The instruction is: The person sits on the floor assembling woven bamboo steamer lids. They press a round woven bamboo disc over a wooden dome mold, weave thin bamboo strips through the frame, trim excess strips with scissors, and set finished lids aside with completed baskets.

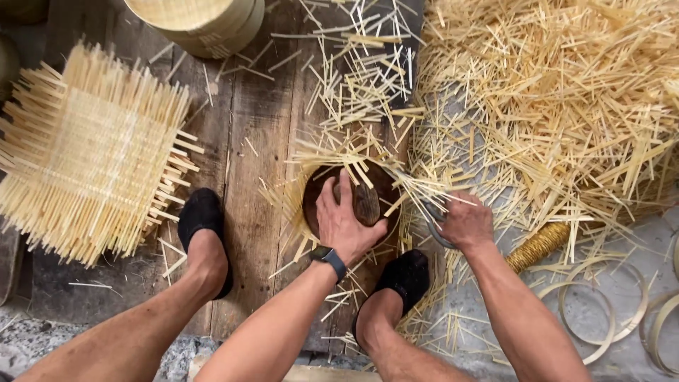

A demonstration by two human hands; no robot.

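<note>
The left hand (pixel 344 221) lies flat, fingers spread, pressing down on a dark round wooden disc (pixel 368 201) on top of a woven bamboo mat (pixel 311 187). This mat rests on the plank floor (pixel 258 141) between the person's black shoes (pixel 201 219). The right hand (pixel 463 223) has its grip closed around metal shears (pixel 435 228) at the mat's right edge. A heap of bamboo trimmings (pixel 559 99) lies far right, a square woven mat (pixel 88 152) left, and bamboo hoops (pixel 601 311) near right.
</note>
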